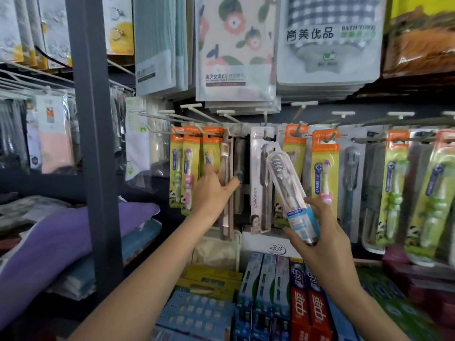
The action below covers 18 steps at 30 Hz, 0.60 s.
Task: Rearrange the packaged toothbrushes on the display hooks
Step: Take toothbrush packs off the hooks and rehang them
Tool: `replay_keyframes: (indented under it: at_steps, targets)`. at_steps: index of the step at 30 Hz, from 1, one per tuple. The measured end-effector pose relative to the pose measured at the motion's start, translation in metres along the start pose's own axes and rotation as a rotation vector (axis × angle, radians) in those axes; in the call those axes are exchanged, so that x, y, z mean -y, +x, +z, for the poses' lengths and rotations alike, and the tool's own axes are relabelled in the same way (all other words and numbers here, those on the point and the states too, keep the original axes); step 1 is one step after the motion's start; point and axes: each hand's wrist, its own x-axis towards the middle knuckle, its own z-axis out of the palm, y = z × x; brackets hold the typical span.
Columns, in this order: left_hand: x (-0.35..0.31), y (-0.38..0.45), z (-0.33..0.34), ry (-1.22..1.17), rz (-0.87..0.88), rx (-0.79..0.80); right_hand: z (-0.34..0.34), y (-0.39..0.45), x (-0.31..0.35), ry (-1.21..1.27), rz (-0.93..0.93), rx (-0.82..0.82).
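Note:
Packaged toothbrushes hang in a row on white display hooks (197,114). My right hand (317,232) grips the bottom of a clear tube toothbrush pack (285,183) with a blue label, tilted up to the left in front of a white boxed toothbrush (258,193). My left hand (211,190) reaches among the hanging packs, its fingers spread against slim pink-brown toothbrush packs (227,212) and a dark one (239,166). Yellow-and-orange children's toothbrush packs (187,173) hang left of it, and others (325,168) to the right.
Bagged towels (236,50) hang above the hooks. Toothpaste boxes (307,303) stand stacked below. A grey upright post (96,143) rises at the left, with folded purple fabric (61,237) on a shelf behind it.

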Motion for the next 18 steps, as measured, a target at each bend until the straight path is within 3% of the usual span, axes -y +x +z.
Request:
replay_keyframes:
  at_steps: [10,18]
  targets:
    - [0.005,-0.011,-0.011,0.009,0.069,-0.019,0.014,0.028,0.011,0.249,0.025,-0.016]
    - [0.013,-0.012,-0.012,0.087,0.110,-0.062,0.004,0.037,-0.001,0.046,-0.098,0.030]
